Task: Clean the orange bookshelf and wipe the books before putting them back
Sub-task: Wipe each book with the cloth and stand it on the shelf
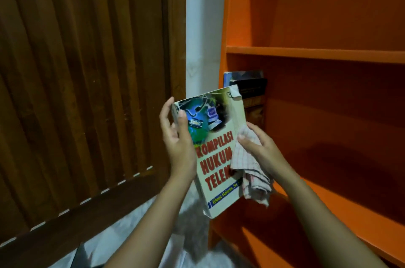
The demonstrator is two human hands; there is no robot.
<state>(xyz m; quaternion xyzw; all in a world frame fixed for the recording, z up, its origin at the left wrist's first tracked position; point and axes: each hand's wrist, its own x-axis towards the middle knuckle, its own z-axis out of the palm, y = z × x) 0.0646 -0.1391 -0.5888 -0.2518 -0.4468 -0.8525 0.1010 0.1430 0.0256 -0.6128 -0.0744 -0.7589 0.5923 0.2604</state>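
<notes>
Now, your left hand (pixel 175 136) grips the paperback (pixel 215 158) by its upper left edge, in front of the orange bookshelf's (pixel 306 53) left side. Your right hand (pixel 260 149) pinches the checked cloth (pixel 247 171) against the paperback's right edge. It looks light and bendy, with a torn top corner, so hold near the spine and wipe gently. Other books (pixel 247 86) sit at a shelf's left end.

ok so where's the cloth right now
In the head view the checked cloth is right of centre, gripped in the right hand against the right edge of the book, in front of the orange bookshelf.
</notes>
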